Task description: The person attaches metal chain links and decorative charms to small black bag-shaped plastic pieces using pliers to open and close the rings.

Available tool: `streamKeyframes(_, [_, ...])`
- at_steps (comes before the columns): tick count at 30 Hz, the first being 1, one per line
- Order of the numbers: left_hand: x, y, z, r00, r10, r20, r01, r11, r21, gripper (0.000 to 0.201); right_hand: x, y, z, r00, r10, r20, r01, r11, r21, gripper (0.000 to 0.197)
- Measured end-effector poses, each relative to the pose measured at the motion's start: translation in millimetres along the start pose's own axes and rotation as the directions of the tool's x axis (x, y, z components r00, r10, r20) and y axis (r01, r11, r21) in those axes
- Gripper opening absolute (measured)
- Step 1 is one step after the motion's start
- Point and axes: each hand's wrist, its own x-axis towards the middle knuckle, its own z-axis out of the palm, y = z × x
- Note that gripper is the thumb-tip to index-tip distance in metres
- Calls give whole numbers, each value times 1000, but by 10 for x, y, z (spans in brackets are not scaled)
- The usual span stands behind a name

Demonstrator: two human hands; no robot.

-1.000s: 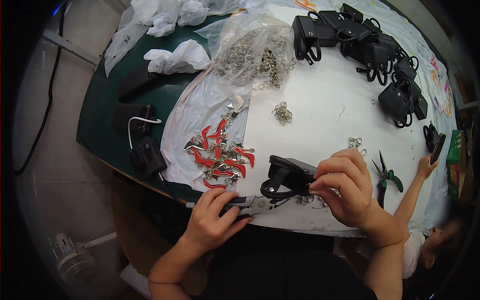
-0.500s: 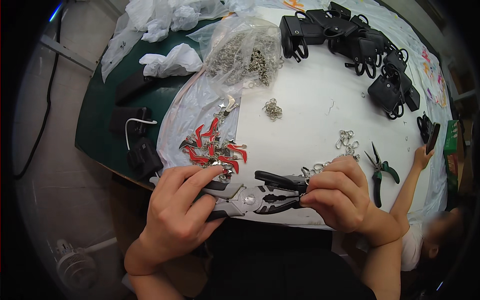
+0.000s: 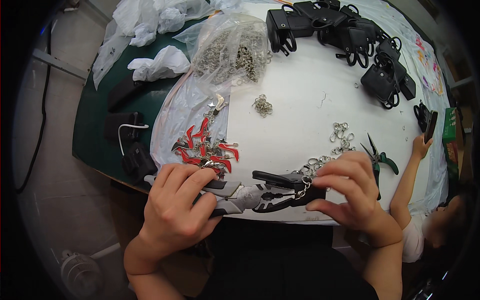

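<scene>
My left hand (image 3: 176, 202) is wrapped round the grey and black handles of a pair of pliers (image 3: 248, 197). Their jaws point right and lie over a small black bag (image 3: 315, 195), whose strap runs above and below them. My right hand (image 3: 352, 187) has its thumb and curved fingers on either side of the bag's right end. A short silver ring chain (image 3: 304, 186) hangs across the bag at my right fingertips. Just behind lie linked silver clasps (image 3: 320, 161). Red shoe-shaped metal charms (image 3: 202, 145) are heaped beyond my left hand.
Needle-nose pliers (image 3: 378, 159) with green and black handles lie right of my right hand. Farther back are a silver ring heap (image 3: 262, 106), a clear bag of rings (image 3: 230, 52) and several black bags (image 3: 345, 30). A person's hand (image 3: 422, 146) holds a phone at right.
My right thumb and fingers have spread and drawn back a little to the right, baring the bag's end and the ring chain. The left hand keeps its grip. The whole view has shifted slightly.
</scene>
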Motion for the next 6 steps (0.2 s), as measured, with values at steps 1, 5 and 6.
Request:
streamKeyframes(1, [-19, -32, 18, 1000, -7, -13, 7, 1000, -5, 38, -110, 46, -84, 991, 130, -11, -131, 990, -44, 51])
streamKeyframes(5, [-79, -170, 69, 996, -83, -23, 81, 995, -58, 48, -833, 235, -578, 753, 654, -72, -621, 670, -407, 67])
streamKeyframes(6, [-75, -201, 75, 995, -103, 1, 102, 991, -86, 47, -1003, 261, -646, 700, 711, -65, -623, 563, -543, 84])
